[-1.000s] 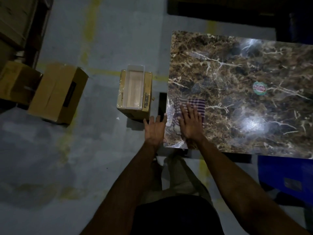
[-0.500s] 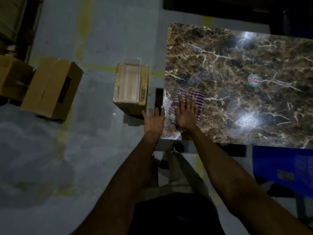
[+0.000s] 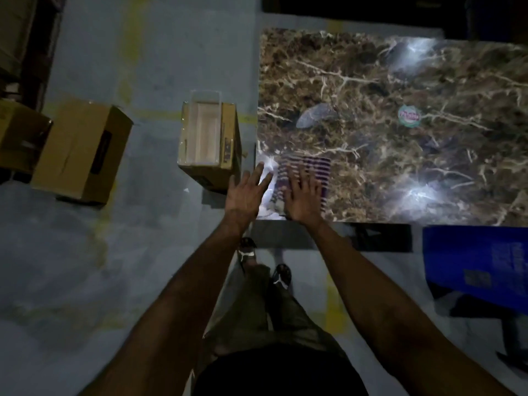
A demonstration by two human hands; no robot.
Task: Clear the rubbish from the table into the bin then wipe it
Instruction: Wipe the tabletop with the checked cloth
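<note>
A brown marble-patterned table (image 3: 400,81) fills the upper right. A striped cloth (image 3: 317,167) lies at its near left corner. My right hand (image 3: 303,195) presses flat on the cloth with fingers spread. My left hand (image 3: 247,192) hovers at the table's left edge beside the cloth, fingers straight, holding nothing. An open cardboard box (image 3: 207,141) serving as the bin stands on the floor just left of the table. A round white and green sticker or lid (image 3: 410,116) lies on the table to the right.
A closed cardboard box (image 3: 83,150) and another box (image 3: 17,135) lie on the floor at far left. A blue object (image 3: 474,258) sits below the table's near right edge. My feet (image 3: 265,264) stand close to the table.
The view has shifted slightly. My right hand stays flat on the cloth near the corner and my left hand has edged toward the table's left edge.
</note>
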